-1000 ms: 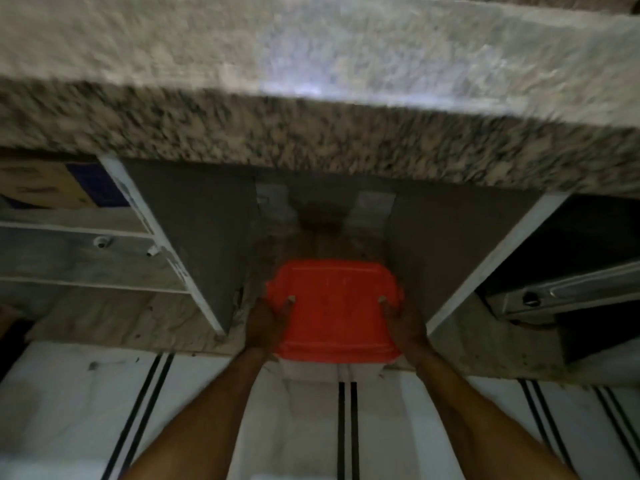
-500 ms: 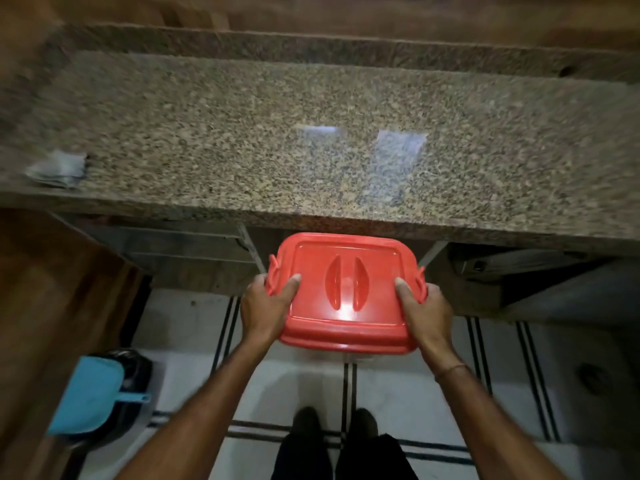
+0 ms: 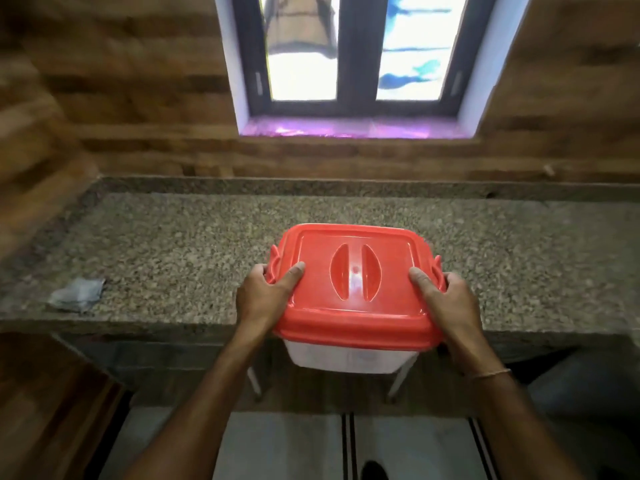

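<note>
Head view of a person at a speckled stone tabletop (image 3: 173, 244) beneath a window (image 3: 353, 53). Both hands are grasping one container (image 3: 349, 358). The left hand (image 3: 263, 299) and the right hand (image 3: 450, 303) each clasp one side of its red lid (image 3: 353, 282), with a thumb laid on top and fingers curled round the rim beside a side clip (image 3: 274, 263). The container is held in the air at the near edge of the tabletop. Its far half is over the stone, and its pale, translucent body shows in front of the edge, over the tiled floor (image 3: 284, 445). A crumpled grey scrap (image 3: 78, 294) lies well apart to the left. The likely hazards are these. The grip seems to bear mostly on the lid, and whether the clips are latched cannot be told, so a loose clip could let the body drop away to the floor. The base also appears to hang lower than the stone surface, so pushing forward without first lifting could knock it against the front edge and jolt the grasp. If it is set down too near that edge, it could tip back toward the person.
</note>
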Motion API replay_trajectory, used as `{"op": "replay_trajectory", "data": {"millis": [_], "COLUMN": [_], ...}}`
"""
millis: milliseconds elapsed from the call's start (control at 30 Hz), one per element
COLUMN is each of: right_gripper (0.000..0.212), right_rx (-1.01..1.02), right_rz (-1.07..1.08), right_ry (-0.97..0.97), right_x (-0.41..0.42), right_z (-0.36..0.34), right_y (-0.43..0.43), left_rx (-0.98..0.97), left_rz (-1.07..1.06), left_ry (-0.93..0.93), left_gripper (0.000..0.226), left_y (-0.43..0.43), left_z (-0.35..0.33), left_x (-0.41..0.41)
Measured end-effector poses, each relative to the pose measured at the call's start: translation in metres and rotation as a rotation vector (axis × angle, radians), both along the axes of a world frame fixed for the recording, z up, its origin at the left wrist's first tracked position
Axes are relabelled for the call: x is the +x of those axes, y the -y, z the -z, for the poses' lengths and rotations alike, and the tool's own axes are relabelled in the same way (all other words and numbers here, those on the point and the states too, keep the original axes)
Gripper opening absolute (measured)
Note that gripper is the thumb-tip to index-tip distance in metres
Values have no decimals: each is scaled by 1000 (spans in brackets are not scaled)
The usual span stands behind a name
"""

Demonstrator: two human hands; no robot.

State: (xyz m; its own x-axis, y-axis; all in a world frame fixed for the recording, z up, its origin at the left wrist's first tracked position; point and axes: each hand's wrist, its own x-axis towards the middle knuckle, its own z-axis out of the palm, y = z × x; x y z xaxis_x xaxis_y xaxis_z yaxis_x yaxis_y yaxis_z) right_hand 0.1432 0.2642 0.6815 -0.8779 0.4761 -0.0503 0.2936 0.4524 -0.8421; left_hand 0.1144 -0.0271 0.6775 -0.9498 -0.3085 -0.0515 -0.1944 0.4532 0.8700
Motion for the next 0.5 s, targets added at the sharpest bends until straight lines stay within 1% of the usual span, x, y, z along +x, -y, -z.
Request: {"op": "replay_trajectory", "data": {"millis": [100, 167, 400, 500], "right_gripper": [70, 71, 61, 59], "right_rx": [-42, -44, 10, 49], "right_rz": [-9, -3, -16, -49], "right_ry": [-20, -28, 20, 56], "right_x": [-50, -82, -209, -257], "right_z": [-6, -4, 15, 20], "right_y": [-18, -30, -78, -92], "left_rx": [-13, -42, -133, -107], "left_rz": [18, 21, -2, -21], "left_ry": [-17, -17, 50, 96], "left_gripper": [67, 66, 65, 65], "left_y": [-24, -37, -83, -94], "left_z": [-4, -3, 14, 22], "left_x": [-54, -88, -213, -254]}}
